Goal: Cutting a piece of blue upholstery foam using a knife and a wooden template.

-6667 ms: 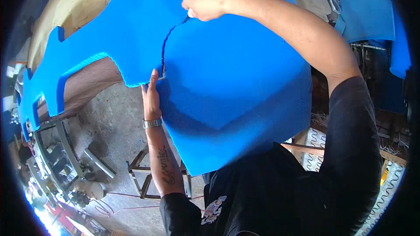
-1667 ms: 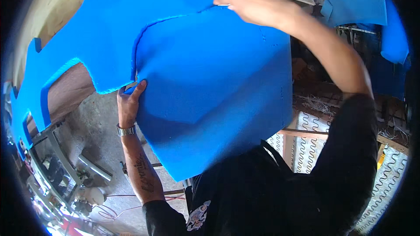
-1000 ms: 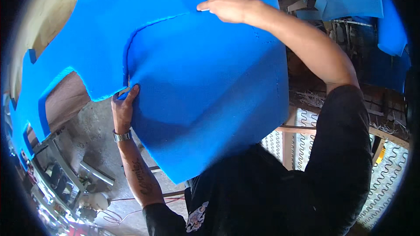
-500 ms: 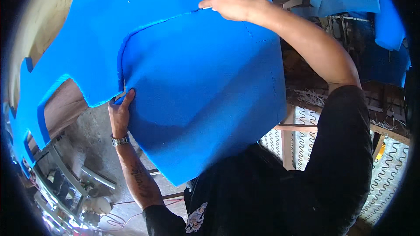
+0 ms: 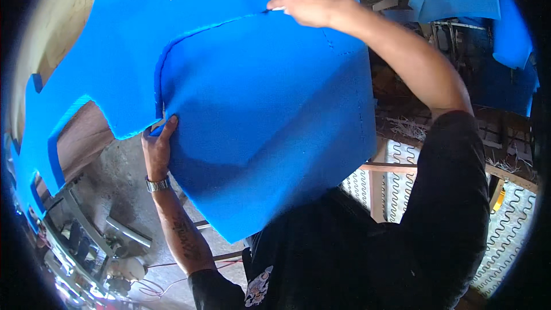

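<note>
A large blue foam sheet (image 5: 258, 97) spreads across the middle of the view, its lower corner close to the person's black shirt (image 5: 344, 252). A curved cut (image 5: 158, 74) climbs from the sheet's lower left edge, then bends rightward along the top. At the far end of this line, the right hand (image 5: 310, 4) is closed around a thin pale tool (image 5: 278, 8), mostly hidden by the fingers, perhaps a blade. The left hand (image 5: 157, 149) grips the sheet's edge beside the cut's lower end, thumb on top; a metal watch (image 5: 157, 184) circles that wrist. A grey bar (image 5: 129, 232) lies on the floor (image 5: 129, 166) at left, and wavy springs (image 5: 505, 241) show at lower right
</note>
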Action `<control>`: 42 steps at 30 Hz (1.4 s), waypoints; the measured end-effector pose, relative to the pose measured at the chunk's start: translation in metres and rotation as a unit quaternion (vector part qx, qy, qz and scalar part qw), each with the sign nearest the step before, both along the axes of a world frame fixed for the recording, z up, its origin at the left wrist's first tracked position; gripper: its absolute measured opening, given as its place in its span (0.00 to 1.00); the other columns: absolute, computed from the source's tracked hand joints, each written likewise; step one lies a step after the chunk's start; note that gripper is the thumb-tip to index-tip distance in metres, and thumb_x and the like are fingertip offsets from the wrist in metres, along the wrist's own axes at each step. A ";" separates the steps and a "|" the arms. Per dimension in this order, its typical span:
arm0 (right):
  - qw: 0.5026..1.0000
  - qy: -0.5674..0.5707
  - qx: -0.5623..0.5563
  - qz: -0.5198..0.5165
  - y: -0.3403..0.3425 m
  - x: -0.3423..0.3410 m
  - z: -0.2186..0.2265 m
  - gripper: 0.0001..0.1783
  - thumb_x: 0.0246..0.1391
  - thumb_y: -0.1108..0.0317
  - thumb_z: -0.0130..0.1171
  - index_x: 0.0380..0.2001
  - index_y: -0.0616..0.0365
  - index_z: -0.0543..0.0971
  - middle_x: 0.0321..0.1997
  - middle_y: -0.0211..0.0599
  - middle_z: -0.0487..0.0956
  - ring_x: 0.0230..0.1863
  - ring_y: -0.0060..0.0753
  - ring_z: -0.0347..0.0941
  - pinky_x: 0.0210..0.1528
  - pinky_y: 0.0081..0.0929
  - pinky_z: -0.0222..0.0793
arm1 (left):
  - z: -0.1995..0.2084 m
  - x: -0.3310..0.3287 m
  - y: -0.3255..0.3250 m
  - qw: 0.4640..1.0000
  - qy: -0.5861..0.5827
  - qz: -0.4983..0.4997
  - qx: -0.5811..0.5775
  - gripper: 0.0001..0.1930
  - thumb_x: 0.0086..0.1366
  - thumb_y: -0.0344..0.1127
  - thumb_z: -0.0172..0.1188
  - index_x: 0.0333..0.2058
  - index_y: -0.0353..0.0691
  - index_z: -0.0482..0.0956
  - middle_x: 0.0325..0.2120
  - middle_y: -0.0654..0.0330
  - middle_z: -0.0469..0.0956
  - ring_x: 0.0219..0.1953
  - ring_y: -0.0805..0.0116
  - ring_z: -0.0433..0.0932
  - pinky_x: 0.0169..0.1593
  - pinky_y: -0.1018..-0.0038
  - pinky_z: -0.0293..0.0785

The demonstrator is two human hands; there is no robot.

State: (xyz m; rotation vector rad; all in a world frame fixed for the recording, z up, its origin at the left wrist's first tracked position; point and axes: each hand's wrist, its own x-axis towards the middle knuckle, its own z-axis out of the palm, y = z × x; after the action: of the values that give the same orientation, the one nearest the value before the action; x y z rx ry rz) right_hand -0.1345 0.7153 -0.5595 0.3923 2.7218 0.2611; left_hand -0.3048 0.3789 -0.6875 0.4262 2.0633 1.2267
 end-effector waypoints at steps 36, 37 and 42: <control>0.998 0.022 0.053 -0.005 0.009 0.025 0.006 0.17 0.53 0.68 0.52 0.47 0.41 0.76 0.37 0.40 0.79 0.38 0.44 0.76 0.41 0.41 0.72 | -0.005 -0.004 -0.013 1.000 -0.017 0.021 -0.010 0.36 0.49 0.50 0.68 0.45 0.22 0.70 0.38 0.49 0.75 0.40 0.64 0.72 0.45 0.72 0.68; 0.999 -0.018 0.018 -0.029 -0.002 0.012 0.029 0.13 0.55 0.68 0.46 0.40 0.49 0.78 0.30 0.46 0.78 0.31 0.45 0.75 0.33 0.40 0.70 | -0.005 -0.007 -0.019 0.999 -0.018 0.027 -0.015 0.36 0.49 0.50 0.68 0.45 0.22 0.70 0.38 0.49 0.75 0.40 0.64 0.72 0.45 0.72 0.68; 0.989 0.124 -0.007 0.079 -0.005 0.035 0.068 0.12 0.55 0.66 0.46 0.38 0.48 0.79 0.31 0.45 0.78 0.32 0.45 0.76 0.34 0.40 0.71 | -0.002 -0.013 -0.027 1.000 -0.004 0.016 -0.014 0.35 0.49 0.51 0.68 0.44 0.23 0.71 0.38 0.50 0.75 0.39 0.65 0.72 0.45 0.72 0.68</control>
State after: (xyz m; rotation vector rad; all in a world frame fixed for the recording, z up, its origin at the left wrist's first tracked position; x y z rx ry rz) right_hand -0.0994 0.7102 -0.4918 0.2158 3.0030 0.2512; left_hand -0.3177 0.3518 -0.6894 0.3761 2.0847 1.2152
